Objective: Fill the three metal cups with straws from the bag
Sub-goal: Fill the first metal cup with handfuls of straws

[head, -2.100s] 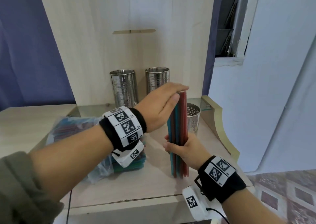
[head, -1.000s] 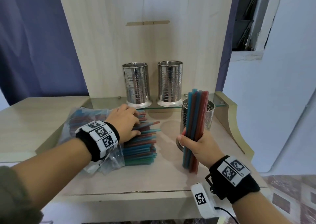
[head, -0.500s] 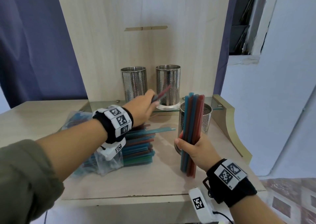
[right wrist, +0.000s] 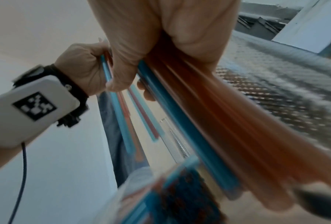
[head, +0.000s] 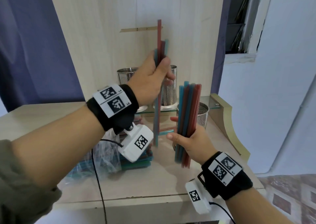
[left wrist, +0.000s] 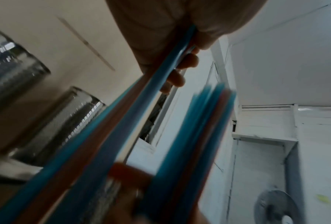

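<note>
Head cam looks forward-down over the desk. Left wrist cam looks up along the left hand, very close. Right wrist cam likewise, up along right hand. All share the straws.

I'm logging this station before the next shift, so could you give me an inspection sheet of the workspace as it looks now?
Surface: wooden desk with a glass shelf at the back.
Job's things: three metal cups, none holding straws; bag of straws lying on the desk.
Clutter: nothing seen.
Hands: left hand grips a few straws upright; right hand grips a thicker bundle.
Cables: black cable from the left wrist camera, another at the right wrist.
Surroundings: wooden back panel, blue curtain, white wall.
</note>
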Motion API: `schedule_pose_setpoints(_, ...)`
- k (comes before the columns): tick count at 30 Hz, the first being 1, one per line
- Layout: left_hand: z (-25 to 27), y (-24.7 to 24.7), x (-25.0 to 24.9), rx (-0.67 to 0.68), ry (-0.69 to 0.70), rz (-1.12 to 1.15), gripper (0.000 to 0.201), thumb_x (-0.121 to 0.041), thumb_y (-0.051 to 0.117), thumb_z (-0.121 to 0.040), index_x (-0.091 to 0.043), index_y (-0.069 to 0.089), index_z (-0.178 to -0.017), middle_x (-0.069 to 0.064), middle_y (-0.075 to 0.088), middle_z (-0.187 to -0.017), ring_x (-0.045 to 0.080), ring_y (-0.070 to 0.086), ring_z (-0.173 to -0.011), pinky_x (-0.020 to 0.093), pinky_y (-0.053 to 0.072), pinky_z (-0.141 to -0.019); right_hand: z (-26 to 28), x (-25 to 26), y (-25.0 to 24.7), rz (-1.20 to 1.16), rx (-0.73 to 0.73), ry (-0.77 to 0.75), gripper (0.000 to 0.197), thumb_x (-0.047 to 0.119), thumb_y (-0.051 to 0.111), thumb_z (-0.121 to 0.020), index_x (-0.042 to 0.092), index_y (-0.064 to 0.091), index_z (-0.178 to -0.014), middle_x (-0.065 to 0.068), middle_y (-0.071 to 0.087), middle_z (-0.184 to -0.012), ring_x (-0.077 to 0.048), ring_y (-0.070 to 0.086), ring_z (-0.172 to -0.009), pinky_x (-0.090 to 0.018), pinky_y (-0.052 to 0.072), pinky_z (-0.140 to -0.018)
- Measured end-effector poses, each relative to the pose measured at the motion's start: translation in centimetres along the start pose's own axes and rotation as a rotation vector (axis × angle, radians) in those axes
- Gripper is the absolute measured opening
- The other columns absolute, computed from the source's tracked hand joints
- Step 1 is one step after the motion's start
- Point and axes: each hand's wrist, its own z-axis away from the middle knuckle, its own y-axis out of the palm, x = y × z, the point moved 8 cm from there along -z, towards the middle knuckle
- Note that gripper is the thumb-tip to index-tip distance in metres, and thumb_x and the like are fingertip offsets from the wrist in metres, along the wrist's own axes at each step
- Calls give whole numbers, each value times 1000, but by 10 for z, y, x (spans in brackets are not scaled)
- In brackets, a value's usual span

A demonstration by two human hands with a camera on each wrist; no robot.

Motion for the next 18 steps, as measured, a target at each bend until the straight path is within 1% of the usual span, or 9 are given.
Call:
schedule_pose_setpoints(1, 5, 8, -1, 16, -8, -14, 14, -24, 35, -103, -17, 45, -98, -4, 56, -83, 7, 61, -84, 26, 54, -80, -2, 9, 0, -15, -1, -20, 59, 51, 83, -60, 27, 64, -110, 13, 69, -76, -10, 68, -76, -39, 57, -82)
schedule_pose_setpoints(3, 14, 22, -3, 25, 4, 9, 22, -29, 35, -101, -12, 48, -103, 6, 58, -96, 9, 60, -93, 30, 53, -87, -3, 28, 1, -17, 0, -64, 52, 44, 80, -59, 21, 66, -104, 12, 69, -68, -8, 67, -67, -31, 55, -68)
schedule_pose_setpoints(6, 25, 32, -5, -38, -28, 199, 35, -26, 32, -103, 0, 48, -120, 3, 63, -108, 12, 63, -98, 31, 54, -88, -3, 44, 1, -20, -20, -101, 47, 37, 83, -61, 1, 67, -86, -13, 69, -69, -30, 67, -64, -37, 55, -56)
schedule_pose_setpoints(7, 27, 34, -4, -56, -40, 244, 34, -24, 30, -103, -1, 48, -121, 1, 63, -109, 9, 64, -97, 27, 55, -85, -3, 46, -1, -37, -24, -99, 46, 31, 85, -64, -4, 64, -85, -20, 65, -70, -33, 64, -64, -36, 55, -57)
schedule_pose_setpoints(9, 31, 42, -2, -58, -59, 351, 24, -24, 32, -103, -11, 51, -109, 0, 64, -104, 7, 64, -91, 25, 54, -81, -5, 48, -6, -11, -11, -95, 32, 19, 85, -70, -1, 65, -85, -12, 66, -73, -24, 65, -68, -28, 56, -62)
schedule_pose_setpoints(12, 29, 49, -5, 6, -91, 490, 30, -40, 45, -94, -13, 49, -106, 14, 60, -107, 21, 61, -96, 42, 52, -91, -5, 48, -12, 72, 20, -69, 14, 15, 81, -76, 9, 71, -82, -11, 71, -80, -23, 69, -78, -37, 59, -74)
schedule_pose_setpoints(14, 19, 39, -15, -6, -33, 389, 47, -54, 49, -89, -18, 46, -119, 8, 60, -120, 21, 61, -105, 47, 48, -99, -3, 44, -18, 91, 28, -33, 10, 12, 79, -78, 10, 71, -84, -11, 71, -81, -22, 69, -80, -38, 58, -77)
schedule_pose_setpoints(16, 5, 22, -34, -53, 84, 117, 65, -60, 46, -89, -24, 30, -140, 6, 50, -138, 19, 58, -116, 44, 47, -101, 0, 41, -20, 105, 67, -2, 17, 9, 78, -79, 9, 69, -93, -17, 69, -87, -27, 68, -82, -38, 58, -76)
schedule_pose_setpoints(18, -4, 19, -46, -35, 202, -196, 73, -60, 42, -90, -19, 25, -148, 4, 44, -144, 14, 52, -123, 38, 46, -102, 2, 40, -21, 78, 104, 5, 25, 5, 76, -80, 14, 68, -102, -20, 68, -96, -28, 67, -86, -28, 58, -74)
